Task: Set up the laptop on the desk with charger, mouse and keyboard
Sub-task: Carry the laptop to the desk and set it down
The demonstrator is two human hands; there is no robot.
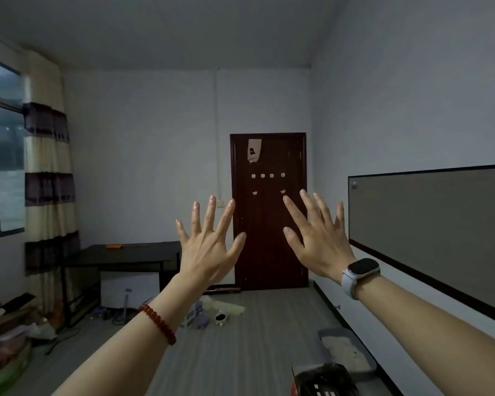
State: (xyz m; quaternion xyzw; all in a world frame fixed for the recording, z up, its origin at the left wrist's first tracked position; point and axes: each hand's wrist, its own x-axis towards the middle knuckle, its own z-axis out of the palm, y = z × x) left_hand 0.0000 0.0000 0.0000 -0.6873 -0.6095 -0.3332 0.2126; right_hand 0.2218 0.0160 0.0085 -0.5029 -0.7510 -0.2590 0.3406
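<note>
My left hand [209,247] and my right hand [317,238] are both raised in front of me, backs toward me, fingers spread wide, holding nothing. A red bead bracelet sits on my left wrist and a white-strapped watch on my right wrist. A black desk [120,257] stands against the far left wall under the window, well beyond my hands. A small orange object [114,246] lies on its top. No laptop, charger, mouse or keyboard can be made out in view.
A dark red door [269,224] is straight ahead. A long grey board [429,224] runs along the right wall. Small items [212,312] lie scattered on the floor, a grey tray [346,350] at lower right, piled things [9,324] at lower left, striped curtains [49,181].
</note>
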